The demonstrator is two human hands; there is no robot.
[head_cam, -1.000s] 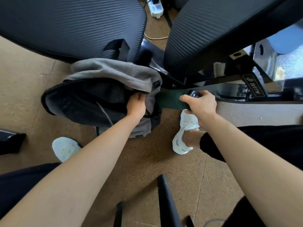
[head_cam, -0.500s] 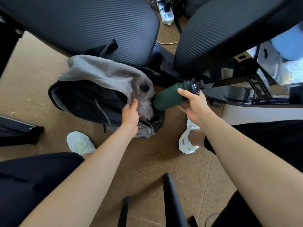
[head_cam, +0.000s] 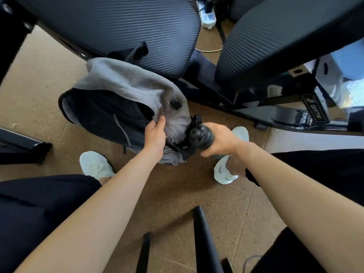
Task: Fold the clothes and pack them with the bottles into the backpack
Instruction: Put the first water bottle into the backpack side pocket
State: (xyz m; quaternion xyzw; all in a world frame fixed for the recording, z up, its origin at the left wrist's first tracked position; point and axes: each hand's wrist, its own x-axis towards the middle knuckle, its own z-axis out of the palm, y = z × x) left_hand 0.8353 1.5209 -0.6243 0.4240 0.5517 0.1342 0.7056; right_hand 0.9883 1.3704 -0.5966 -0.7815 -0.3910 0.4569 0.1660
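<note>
Your left hand [head_cam: 155,134] pinches the grey backpack [head_cam: 126,107] rim on the floor; your right hand [head_cam: 222,139] grips the black-capped bottle [head_cam: 199,137] at its side pocket.

Bearing the load: a tan cork-textured floor [head_cam: 197,196]. Sitting directly on it: 1 grey backpack [head_cam: 126,91], 2 white sneakers [head_cam: 96,165], a black machine frame [head_cam: 275,113], and a white power strip [head_cam: 206,17] lying at the top edge.

2 chairs [head_cam: 122,26], pwr strip [head_cam: 206,16]
</note>
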